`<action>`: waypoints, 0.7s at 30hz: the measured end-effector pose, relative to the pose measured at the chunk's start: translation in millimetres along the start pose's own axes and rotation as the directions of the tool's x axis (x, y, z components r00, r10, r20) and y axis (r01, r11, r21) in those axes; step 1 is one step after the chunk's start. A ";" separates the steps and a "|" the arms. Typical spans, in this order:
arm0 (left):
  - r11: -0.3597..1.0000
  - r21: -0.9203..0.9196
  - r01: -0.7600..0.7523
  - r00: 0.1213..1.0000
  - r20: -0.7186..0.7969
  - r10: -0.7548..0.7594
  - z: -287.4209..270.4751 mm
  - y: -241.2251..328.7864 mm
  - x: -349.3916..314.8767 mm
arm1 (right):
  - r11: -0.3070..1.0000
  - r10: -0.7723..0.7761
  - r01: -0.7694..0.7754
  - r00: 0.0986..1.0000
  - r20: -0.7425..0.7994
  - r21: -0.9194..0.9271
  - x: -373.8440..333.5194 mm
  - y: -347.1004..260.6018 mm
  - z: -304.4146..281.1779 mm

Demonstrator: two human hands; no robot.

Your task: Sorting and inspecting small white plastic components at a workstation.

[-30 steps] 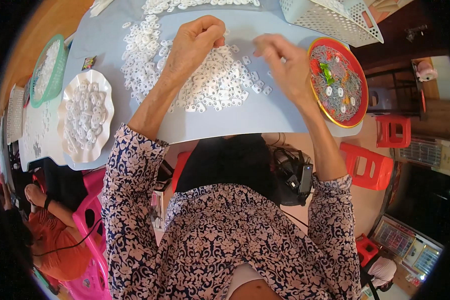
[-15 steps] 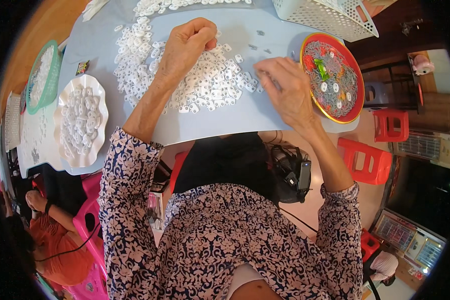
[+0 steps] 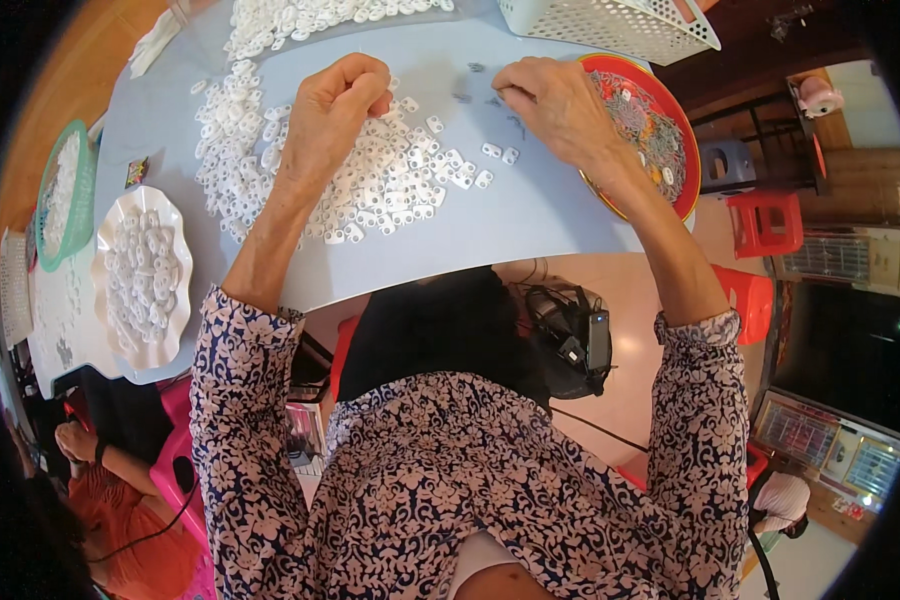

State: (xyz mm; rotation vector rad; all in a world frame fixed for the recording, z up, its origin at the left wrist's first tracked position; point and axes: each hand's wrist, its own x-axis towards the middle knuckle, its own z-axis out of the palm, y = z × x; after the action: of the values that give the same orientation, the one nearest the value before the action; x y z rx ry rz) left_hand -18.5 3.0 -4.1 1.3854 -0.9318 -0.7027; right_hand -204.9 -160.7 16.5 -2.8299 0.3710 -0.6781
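My left hand rests curled over a spread of small white plastic rings on the pale blue table; its fingertips pinch together, and what they hold is hidden. My right hand hovers over a few small dark metal bits next to the red round tray, fingers pinched down on something tiny that I cannot make out. The tray holds many small metal parts. A few loose white rings lie between my hands.
A white scalloped dish full of white rings and a green basket stand at the left. A white mesh basket is at the back right. More white rings heap at the far edge. Red stools stand right; another person sits lower left.
My right hand has moved up and away from the table's near side toward the dark bits by the red tray. My left hand stays on the white rings.
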 end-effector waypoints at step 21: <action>0.999 0.047 0.014 1.000 0.022 -0.015 6.5 7.5 -3.7 | 0.907 0.282 -0.306 0.952 0.122 0.291 10.9 1.9 -2.5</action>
State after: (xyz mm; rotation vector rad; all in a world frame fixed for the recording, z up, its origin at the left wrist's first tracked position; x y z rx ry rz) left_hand -26.8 3.6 2.5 1.4293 -0.9620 -0.7120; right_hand -197.1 -165.9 22.7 -2.4280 0.6077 -0.5098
